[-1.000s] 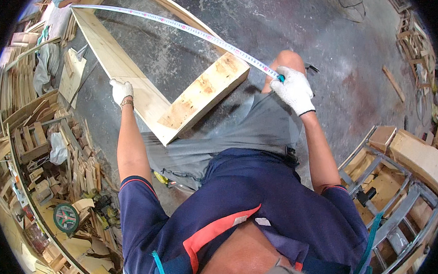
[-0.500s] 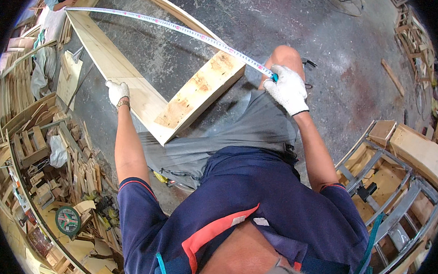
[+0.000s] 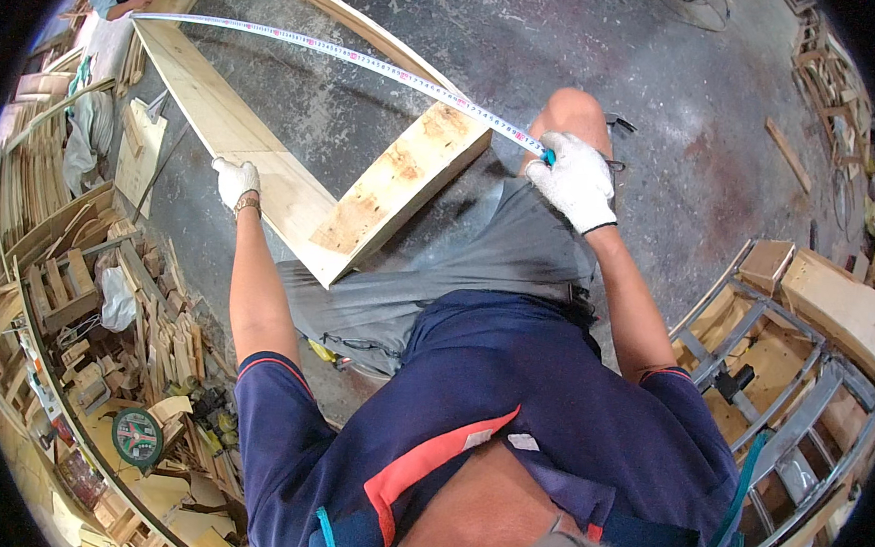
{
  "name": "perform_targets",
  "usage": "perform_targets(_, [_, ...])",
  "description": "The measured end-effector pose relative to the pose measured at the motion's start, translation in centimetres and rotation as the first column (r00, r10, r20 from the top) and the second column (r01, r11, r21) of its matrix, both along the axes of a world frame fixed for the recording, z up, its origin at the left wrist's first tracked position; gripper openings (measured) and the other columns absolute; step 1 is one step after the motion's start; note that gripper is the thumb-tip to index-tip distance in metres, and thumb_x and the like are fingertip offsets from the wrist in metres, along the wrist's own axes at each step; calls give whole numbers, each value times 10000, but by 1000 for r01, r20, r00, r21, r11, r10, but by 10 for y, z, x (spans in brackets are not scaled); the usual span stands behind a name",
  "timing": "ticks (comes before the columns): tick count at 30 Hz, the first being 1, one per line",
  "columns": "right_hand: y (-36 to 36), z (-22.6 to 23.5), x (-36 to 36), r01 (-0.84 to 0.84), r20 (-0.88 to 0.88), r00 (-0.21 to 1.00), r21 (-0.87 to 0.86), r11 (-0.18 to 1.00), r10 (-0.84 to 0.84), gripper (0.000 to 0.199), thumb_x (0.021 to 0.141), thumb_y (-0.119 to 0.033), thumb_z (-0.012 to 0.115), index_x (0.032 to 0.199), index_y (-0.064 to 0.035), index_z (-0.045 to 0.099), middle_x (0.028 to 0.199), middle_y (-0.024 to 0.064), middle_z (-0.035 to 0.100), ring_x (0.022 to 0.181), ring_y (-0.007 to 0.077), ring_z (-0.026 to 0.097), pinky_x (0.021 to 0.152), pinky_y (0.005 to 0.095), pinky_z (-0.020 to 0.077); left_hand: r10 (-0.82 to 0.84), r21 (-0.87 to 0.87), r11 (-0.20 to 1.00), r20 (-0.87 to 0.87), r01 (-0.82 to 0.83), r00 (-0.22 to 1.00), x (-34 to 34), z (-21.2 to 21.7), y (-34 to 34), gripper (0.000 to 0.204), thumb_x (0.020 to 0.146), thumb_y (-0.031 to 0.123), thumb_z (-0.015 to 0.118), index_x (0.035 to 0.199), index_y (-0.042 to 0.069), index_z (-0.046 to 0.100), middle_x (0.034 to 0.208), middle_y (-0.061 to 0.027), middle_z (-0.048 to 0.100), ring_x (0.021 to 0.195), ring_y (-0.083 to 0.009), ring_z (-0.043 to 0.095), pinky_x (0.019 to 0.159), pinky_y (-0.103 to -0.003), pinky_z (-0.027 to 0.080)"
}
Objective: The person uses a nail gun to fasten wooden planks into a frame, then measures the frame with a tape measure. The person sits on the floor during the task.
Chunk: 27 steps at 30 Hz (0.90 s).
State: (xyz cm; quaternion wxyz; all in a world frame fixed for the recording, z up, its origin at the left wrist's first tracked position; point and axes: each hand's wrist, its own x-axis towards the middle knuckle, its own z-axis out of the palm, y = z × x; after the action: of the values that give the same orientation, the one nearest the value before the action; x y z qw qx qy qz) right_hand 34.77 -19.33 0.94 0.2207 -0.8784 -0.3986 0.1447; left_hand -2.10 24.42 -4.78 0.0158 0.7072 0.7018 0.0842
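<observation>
A long wooden frame (image 3: 408, 176) of pale boards lies in front of me, its near corner by my lap. Across it, corner to corner, stretches the white blade of a tape measure (image 3: 375, 66). My gloved right hand (image 3: 575, 182) is closed round the tape's case, of which only a small teal bit shows at the fingers. At the far left end, another person's hand (image 3: 138, 3) is at the blade's tip on the frame's far corner. My gloved left hand (image 3: 234, 183) grips the outer edge of the left board, thumb on top.
Scrap wood (image 3: 167, 347) fills a bin at the left, with a round dark green dial (image 3: 137, 438) among it. A metal rack (image 3: 754, 333) with wooden boxes stands at the right. A loose wooden strip (image 3: 787, 155) lies on the concrete floor, and more timber is piled at the far right.
Almost nothing differs. The view has shifted very slightly, while both my hands, the stretched tape and the frame hold their places.
</observation>
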Motion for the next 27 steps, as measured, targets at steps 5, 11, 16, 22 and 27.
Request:
perform_targets(5, [1,0,0,11,13,1000,-43,999,-10,315,799,-361,663,980,-107,707,943,165,691,861,365,688,763,485,541,18,-15,1000,-8,-19,1000,1,3,-1,587,810,215,615,1335,46,415,1047,-285,699,959,-457,697,845,-524,554])
perform_targets(11, [2,2,-1,14,29,999,-35,999,-13,311,805,-360,654,978,-108,709,930,164,687,857,367,686,751,487,540,-7,17,1000,-8,7,1000,-2,-1,1,597,814,235,620,1340,47,409,1031,-283,701,941,-463,696,837,-521,553])
perform_targets(16, [2,1,0,12,26,1000,-38,999,-11,312,806,-361,656,973,-103,709,922,165,686,857,372,683,749,487,539,-13,24,1000,-10,13,1000,-7,-6,4,602,811,224,612,1351,53,410,1019,-278,701,919,-465,696,824,-526,553])
perform_targets(22, [1,1,1,20,38,999,-9,1000,-20,317,800,-362,669,963,-93,706,910,160,685,858,371,681,753,484,539,-74,15,997,38,73,997,-11,-6,4,597,809,222,614,1350,53,426,1028,-286,699,945,-474,685,843,-534,541])
perform_targets(27, [5,2,1,6,13,1000,-66,998,-5,357,786,-366,684,1011,-91,710,937,158,686,882,364,681,773,480,538,-112,12,994,82,111,990,-7,-9,10,602,811,215,612,1354,44,418,1035,-299,694,958,-491,672,854,-535,532])
